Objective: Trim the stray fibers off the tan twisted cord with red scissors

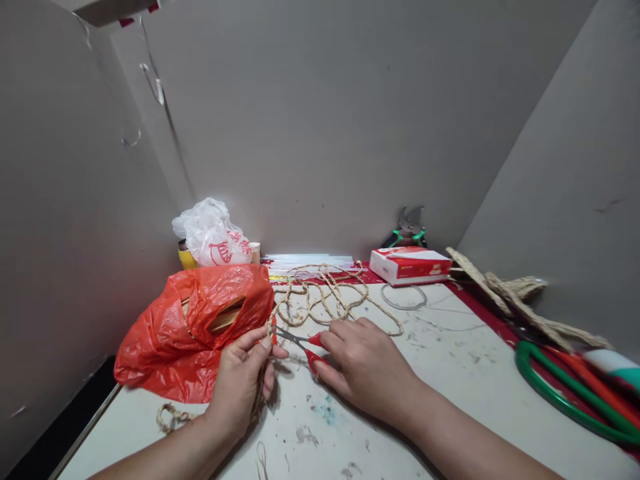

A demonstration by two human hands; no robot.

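Observation:
My left hand (245,373) pinches a braided straw rope (335,300) near the middle of the table, beside the orange bag. Loops of this rope lie spread out behind my hands, and a knotted end (173,417) shows left of my left wrist. My right hand (365,360) grips red-handled scissors (313,351), its fingers in the handles. The blades are parted and point left, their tips close to the rope at my left fingertips. Whether they touch it I cannot tell.
An orange plastic bag (165,333) with straw-coloured material inside sits at left, a white plastic bag (213,230) behind it. Toward the back are clear sticks (310,261), a tissue box (410,267), a wire ring (404,305) and pruning shears (410,227). Green-handled scissors (560,403) lie at right.

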